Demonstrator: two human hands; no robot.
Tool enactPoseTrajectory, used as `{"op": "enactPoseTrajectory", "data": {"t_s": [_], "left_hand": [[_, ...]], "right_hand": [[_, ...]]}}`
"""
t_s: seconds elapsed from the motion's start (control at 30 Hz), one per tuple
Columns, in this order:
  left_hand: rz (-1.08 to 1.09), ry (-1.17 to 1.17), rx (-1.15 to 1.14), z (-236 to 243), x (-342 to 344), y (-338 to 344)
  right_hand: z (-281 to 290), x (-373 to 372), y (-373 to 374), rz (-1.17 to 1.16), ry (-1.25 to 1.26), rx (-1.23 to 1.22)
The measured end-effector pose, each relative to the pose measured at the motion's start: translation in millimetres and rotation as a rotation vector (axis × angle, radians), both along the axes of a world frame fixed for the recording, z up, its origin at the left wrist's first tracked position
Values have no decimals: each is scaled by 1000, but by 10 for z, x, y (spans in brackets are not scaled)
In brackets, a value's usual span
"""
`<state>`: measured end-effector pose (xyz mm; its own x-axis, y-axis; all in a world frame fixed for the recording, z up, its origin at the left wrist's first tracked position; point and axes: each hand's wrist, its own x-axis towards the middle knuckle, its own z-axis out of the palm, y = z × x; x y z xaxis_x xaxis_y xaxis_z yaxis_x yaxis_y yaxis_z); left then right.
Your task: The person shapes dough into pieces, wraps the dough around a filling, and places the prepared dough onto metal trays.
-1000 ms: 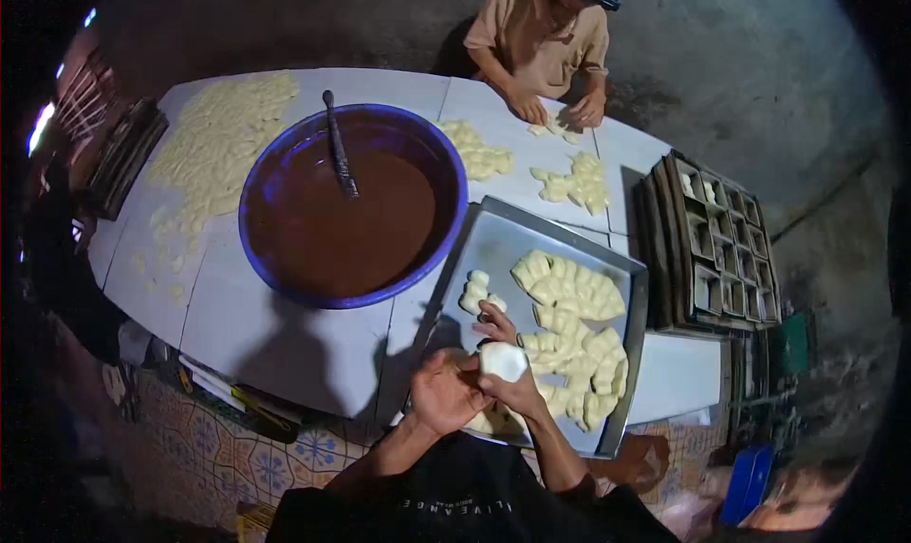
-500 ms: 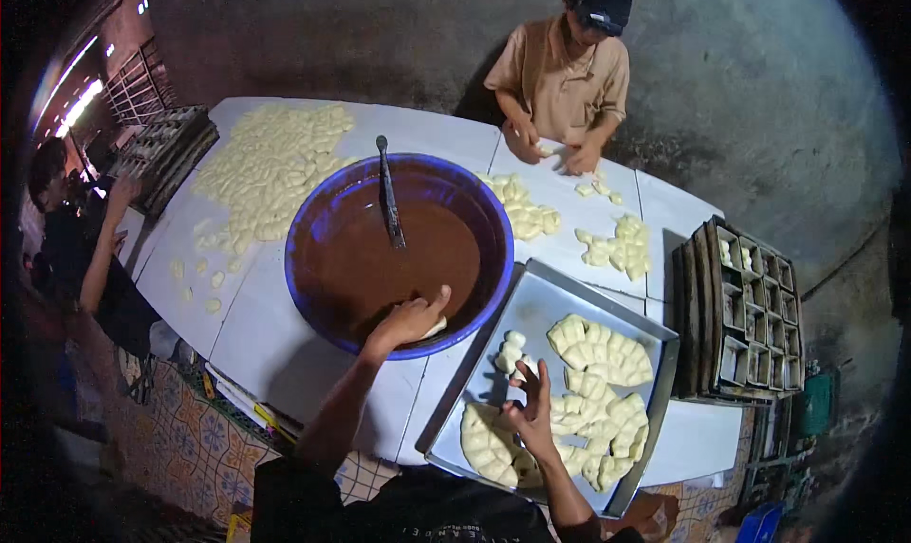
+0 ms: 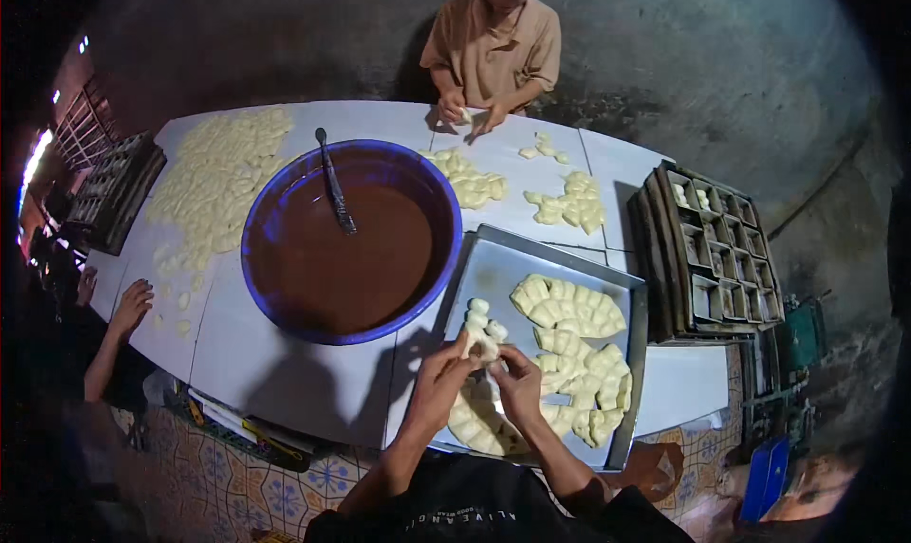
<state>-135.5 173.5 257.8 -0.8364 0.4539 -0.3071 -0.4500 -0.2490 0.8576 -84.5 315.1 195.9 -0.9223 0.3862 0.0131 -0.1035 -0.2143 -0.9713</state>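
My left hand [image 3: 441, 380] and my right hand [image 3: 518, 382] meet above the near left part of a metal tray [image 3: 634, 391]. Between their fingertips is a piece of pale dough [image 3: 480, 349] with a brown hollow or patch in it; both hands are closed on it. Small round dough balls [image 3: 478, 315] lie in the tray just beyond the fingers. Clusters of flattened dough pieces [image 3: 569, 306] fill much of the tray's right side. Left of the tray stands a large blue-purple basin [image 3: 254, 287] of brown filling [image 3: 351, 277]; a long-handled utensil [image 3: 332, 187] leans in it.
Many dough pieces [image 3: 223, 159] cover the white table's far left. Smaller dough groups [image 3: 569, 202] lie beyond the tray. Stacked baking moulds [image 3: 721, 249] stand at right, more moulds [image 3: 109, 192] at far left. A co-worker [image 3: 493, 50] handles dough opposite; another person's hand [image 3: 133, 306] rests at left.
My left hand has left the basin with a piece of dough and come to my right hand over the tray. Both now grip that piece. The whole view has shifted.
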Motion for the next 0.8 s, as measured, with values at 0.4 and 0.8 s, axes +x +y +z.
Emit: {"op": "enactPoseTrajectory", "data": {"t_s": [0.4, 0.8], "left_hand": [[-122, 430, -67, -208, 276, 44], [70, 522, -120, -470, 281, 196]], "right_hand": [[303, 283, 220, 119, 229, 260], [143, 299, 119, -82, 8, 394]]}}
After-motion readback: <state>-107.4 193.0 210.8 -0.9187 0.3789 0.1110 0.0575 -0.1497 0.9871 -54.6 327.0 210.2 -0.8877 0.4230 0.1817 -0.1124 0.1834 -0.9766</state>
